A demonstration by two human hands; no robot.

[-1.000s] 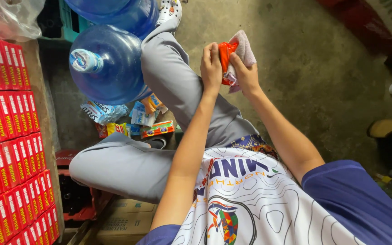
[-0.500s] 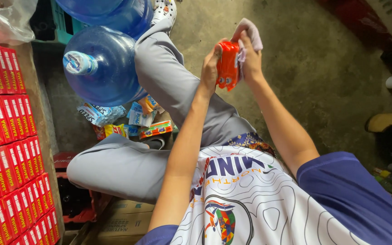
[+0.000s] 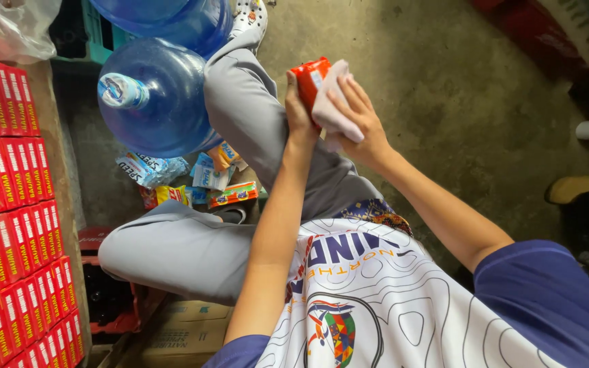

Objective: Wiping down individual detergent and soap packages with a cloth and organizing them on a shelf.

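Two hands are raised over the knee, and one small orange-red packet (image 3: pixel 308 80) is clamped between them. The left hand (image 3: pixel 299 112) is closed around the packet from below, thumb side up. The right hand (image 3: pixel 357 123) is closed on one pale cloth (image 3: pixel 332 102), which is pressed flat against the packet's right face.

Far left of the grip, many red boxes (image 3: pixel 5 204) are stacked in rows on a shelf; they are too many, and too cut off at the edge, to be counted exactly. Nearer, lower left of the grip, two blue water jugs (image 3: pixel 155 95) are seen, one mostly out of view. Below them, several small sachets (image 3: pixel 192 180) lie loose on the floor; about six can be made out.

A slip seems possible: the packet is held only at its lower end, so a hard push from the cloth could twist it out and drop it among the sachets.
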